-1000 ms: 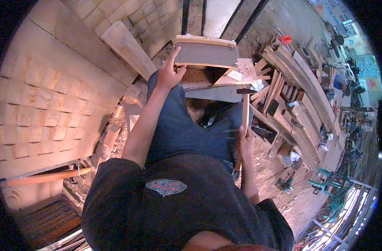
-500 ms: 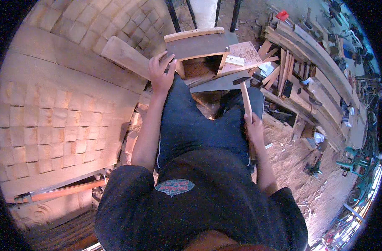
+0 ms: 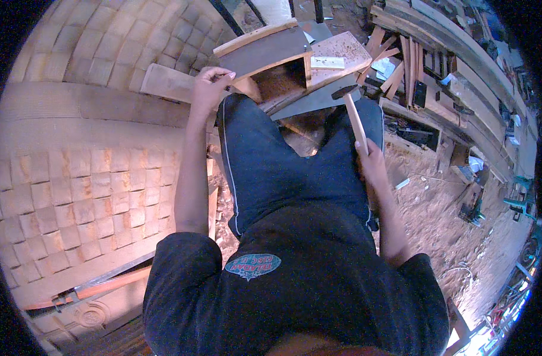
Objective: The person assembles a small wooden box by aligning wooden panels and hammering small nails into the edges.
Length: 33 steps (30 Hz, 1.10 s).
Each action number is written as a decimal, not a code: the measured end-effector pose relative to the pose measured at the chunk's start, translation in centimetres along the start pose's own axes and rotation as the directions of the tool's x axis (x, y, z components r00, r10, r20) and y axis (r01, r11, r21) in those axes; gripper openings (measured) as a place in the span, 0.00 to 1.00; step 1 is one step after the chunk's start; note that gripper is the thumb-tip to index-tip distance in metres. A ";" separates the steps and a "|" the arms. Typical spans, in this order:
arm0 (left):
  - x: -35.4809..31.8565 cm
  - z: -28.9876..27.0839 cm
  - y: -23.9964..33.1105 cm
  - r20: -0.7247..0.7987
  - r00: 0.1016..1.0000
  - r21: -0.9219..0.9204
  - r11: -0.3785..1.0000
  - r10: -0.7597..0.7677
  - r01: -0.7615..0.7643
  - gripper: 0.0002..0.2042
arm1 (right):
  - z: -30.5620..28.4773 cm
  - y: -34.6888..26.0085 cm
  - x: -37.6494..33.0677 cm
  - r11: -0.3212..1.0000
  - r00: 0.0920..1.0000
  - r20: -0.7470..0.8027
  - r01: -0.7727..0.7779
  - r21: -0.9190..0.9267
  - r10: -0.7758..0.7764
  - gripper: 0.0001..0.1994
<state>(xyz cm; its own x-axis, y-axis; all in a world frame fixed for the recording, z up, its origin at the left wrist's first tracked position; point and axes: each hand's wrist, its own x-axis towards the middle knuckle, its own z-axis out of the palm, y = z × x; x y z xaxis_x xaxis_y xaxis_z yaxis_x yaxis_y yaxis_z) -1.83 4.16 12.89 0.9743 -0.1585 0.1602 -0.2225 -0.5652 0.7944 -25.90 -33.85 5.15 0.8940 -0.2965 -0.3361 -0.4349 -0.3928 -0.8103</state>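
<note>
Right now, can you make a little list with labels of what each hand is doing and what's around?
left hand: fingers curled at the edge of the wooden box
right hand: gripping the hammer by its wooden handle, head pointing up
box: open-sided, resting near the knees
on the board beside it: small wood block
right side: stacked wood strips
floor: sawdust

oval teal-and-red shirt patch (image 3: 253, 265), chest centre

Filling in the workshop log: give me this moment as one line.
left hand: gripping edge of wooden box | right hand: holding hammer, head up | posture: seated, box at knees | surroundings: sawdust floor
</note>
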 end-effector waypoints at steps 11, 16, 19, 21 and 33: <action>-0.4 -1.8 2.7 -0.138 0.990 0.018 1.000 0.021 -0.019 0.07 | 0.2 1.0 0.8 0.995 0.995 0.016 -0.101 -0.024 0.102 0.19; -0.8 -1.0 3.8 -0.134 0.985 -0.001 0.994 0.106 -0.107 0.08 | 0.3 0.9 0.9 0.997 0.997 0.029 -0.078 -0.008 0.078 0.19; -0.2 -0.6 3.2 -0.126 0.984 -0.016 0.992 0.125 -0.128 0.08 | 0.1 0.6 0.7 0.998 0.998 0.030 -0.053 -0.046 0.054 0.20; -0.1 -0.3 3.0 -0.116 0.987 0.033 0.994 0.108 -0.105 0.07 | 0.7 1.1 0.7 0.994 0.991 -0.076 0.112 -0.005 -0.112 0.16; -0.4 -0.5 2.5 -0.072 0.971 0.301 0.933 0.228 -0.196 0.07 | -1.0 -2.7 0.3 0.938 0.928 0.176 -0.343 0.055 0.329 0.19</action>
<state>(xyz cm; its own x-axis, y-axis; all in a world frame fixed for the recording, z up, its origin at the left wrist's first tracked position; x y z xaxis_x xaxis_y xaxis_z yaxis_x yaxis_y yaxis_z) -2.76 3.18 15.11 0.8980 -0.2245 0.3784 -0.4097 -0.7401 0.5333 -24.59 -33.73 7.76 0.7051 -0.2513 -0.6631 -0.7087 -0.2182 -0.6709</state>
